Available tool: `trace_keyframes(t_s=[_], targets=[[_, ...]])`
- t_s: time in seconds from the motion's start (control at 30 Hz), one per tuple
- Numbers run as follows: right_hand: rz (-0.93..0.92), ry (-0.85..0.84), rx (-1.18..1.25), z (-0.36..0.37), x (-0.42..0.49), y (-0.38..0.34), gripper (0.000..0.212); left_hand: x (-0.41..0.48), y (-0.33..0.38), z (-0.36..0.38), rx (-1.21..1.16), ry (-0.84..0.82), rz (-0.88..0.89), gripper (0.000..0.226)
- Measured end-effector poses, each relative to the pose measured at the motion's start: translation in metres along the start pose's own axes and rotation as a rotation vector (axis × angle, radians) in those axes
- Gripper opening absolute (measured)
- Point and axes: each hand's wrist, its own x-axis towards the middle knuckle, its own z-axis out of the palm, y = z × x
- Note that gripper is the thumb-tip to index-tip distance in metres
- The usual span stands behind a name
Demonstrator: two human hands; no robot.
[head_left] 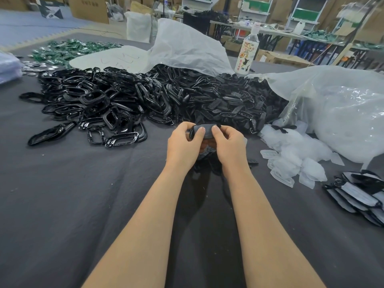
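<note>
A small black oval casing [204, 131] is held just above the middle of the desk [83, 194], between both hands. The left hand [182, 144] curls round its left end with the thumb laid on top. The right hand [228, 146] grips the right end the same way, fingers tucked underneath. A few dark pieces lie on the cloth below the hands, partly hidden.

Just beyond the casing, a heap of glossy black frames [99, 100] spreads toward the left edge, and a heap of matte black button pads [228, 102] lies beside it. Toward the right edge sit translucent white covers [295, 154] spilling from a clear plastic bag [342, 113], with a stack of black-and-white pieces [357, 194] nearer the person. A bottle [248, 53] stands upright at the far edge, and green circuit boards [68, 50] lie near the far left corner.
</note>
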Motion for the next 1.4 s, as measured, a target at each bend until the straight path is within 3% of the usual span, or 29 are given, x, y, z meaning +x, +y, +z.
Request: trace_keyframes(t_s=[0.17, 0.53, 0.67, 1.0, 1.17, 1.4], targets=[[0.035, -0.050, 0.169, -0.0042, -0.0013, -0.0008, 0.012, 0.0020, -0.0013, -0.0016, -0.020, -0.019, -0.002, 0.007], [0.057, -0.155, 0.315, -0.0076, -0.0007, 0.0002, 0.014, 0.0031, -0.0027, -0.0020, -0.056, -0.028, -0.015, 0.008], [0.068, -0.182, 0.288, -0.0082, 0.0000, -0.0009, 0.022, 0.0048, -0.0043, -0.0023, -0.055, -0.006, -0.018, 0.009], [0.012, -0.045, 0.135, -0.0015, 0.0030, 0.0018, 0.013, 0.0056, -0.0066, -0.0009, -0.008, 0.015, 0.015, 0.010], [0.065, -0.152, 0.313, -0.0046, 0.0013, 0.0000, 0.030, 0.0066, -0.0074, -0.0009, -0.039, 0.046, 0.009, 0.007], [0.043, -0.100, 0.267, -0.0032, 0.0022, 0.0030, 0.017, 0.0040, -0.0047, -0.0005, -0.019, 0.027, 0.006, 0.007]])
